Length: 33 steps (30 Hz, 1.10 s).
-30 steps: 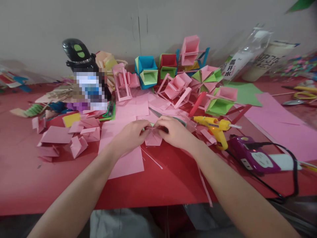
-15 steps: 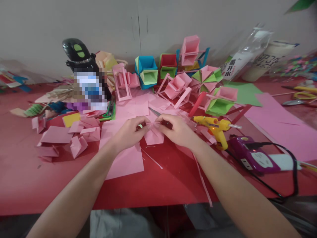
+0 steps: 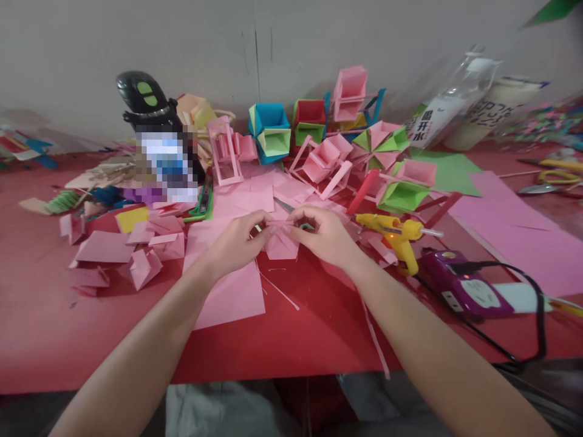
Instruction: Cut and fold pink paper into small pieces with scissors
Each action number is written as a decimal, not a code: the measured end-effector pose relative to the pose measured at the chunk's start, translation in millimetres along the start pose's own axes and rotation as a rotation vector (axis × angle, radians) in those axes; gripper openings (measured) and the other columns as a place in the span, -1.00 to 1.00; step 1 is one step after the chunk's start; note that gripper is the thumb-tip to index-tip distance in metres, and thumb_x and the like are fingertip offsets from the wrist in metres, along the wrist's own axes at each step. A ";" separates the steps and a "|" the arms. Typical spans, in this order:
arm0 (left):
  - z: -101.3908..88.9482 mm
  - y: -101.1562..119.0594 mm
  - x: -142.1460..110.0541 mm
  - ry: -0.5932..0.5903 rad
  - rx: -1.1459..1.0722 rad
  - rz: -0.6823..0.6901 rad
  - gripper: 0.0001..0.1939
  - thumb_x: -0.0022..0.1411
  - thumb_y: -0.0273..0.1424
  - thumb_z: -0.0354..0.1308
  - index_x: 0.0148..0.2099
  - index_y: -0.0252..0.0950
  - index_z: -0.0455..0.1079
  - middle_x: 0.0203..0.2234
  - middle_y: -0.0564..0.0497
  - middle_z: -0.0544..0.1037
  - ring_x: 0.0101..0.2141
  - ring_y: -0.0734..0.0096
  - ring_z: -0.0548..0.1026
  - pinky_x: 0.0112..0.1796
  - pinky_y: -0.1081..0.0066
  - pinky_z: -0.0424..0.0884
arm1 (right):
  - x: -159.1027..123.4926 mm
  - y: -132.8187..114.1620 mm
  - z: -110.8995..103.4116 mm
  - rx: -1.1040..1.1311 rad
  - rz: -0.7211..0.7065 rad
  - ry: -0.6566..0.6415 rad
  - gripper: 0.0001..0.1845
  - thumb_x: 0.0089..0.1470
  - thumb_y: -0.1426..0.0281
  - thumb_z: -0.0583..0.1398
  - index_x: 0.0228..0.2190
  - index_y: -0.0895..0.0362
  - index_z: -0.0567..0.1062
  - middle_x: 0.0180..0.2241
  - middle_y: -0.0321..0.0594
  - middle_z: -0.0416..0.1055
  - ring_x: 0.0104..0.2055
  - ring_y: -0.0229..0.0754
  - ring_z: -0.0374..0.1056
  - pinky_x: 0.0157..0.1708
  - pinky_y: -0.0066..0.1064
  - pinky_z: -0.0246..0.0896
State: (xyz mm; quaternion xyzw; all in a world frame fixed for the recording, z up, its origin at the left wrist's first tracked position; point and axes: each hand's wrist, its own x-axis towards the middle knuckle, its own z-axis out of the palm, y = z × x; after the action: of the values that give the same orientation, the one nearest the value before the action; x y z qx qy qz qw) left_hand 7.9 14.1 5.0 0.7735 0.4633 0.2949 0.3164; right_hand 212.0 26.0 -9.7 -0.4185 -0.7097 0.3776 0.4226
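A small folded piece of pink paper (image 3: pixel 281 244) is held between my two hands over the red table (image 3: pixel 314 334). My left hand (image 3: pixel 243 240) pinches its left side, thumb in front. On the right side my right hand (image 3: pixel 321 235) grips it the same way. Creases run up toward its top edge, which the fingers partly cover. A large pink sheet (image 3: pixel 228 300) lies under my left wrist. Just beyond the hands, a grey pointed blade (image 3: pixel 285 205) rests among pink papers; its other end is hidden.
Folded pink pieces (image 3: pixel 144 267) lie at the left, below a black phone holder (image 3: pixel 146 91). Paper wheel models (image 3: pixel 325 159) line the back. A yellow glue gun (image 3: pixel 398 233) and a purple power strip (image 3: pixel 469 288) with a black cable are at the right. A bottle (image 3: pixel 449 103) stands behind.
The folded pink paper has tilted slightly, and its lower edge sits a little higher. Both hands have shifted only slightly, still pinching it.
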 end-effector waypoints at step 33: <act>5.3 -15.1 1.4 -0.091 0.283 0.027 -0.83 0.18 -0.55 0.09 -0.28 -0.25 0.50 -0.41 0.07 0.53 -0.38 0.39 0.45 -0.34 0.42 0.29 | -6.9 4.7 9.4 -0.480 -0.177 -0.157 -0.81 0.08 0.65 0.17 -0.34 0.17 0.53 -0.19 -0.12 0.46 -0.12 -0.11 0.35 -0.11 -0.30 0.24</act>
State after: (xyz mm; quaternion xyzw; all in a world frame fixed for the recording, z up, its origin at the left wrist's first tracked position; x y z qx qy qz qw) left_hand 4.5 19.8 -9.7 0.8291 0.4749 0.1957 0.2211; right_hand 206.7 19.6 -19.2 -0.4122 -0.8434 0.1915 0.2864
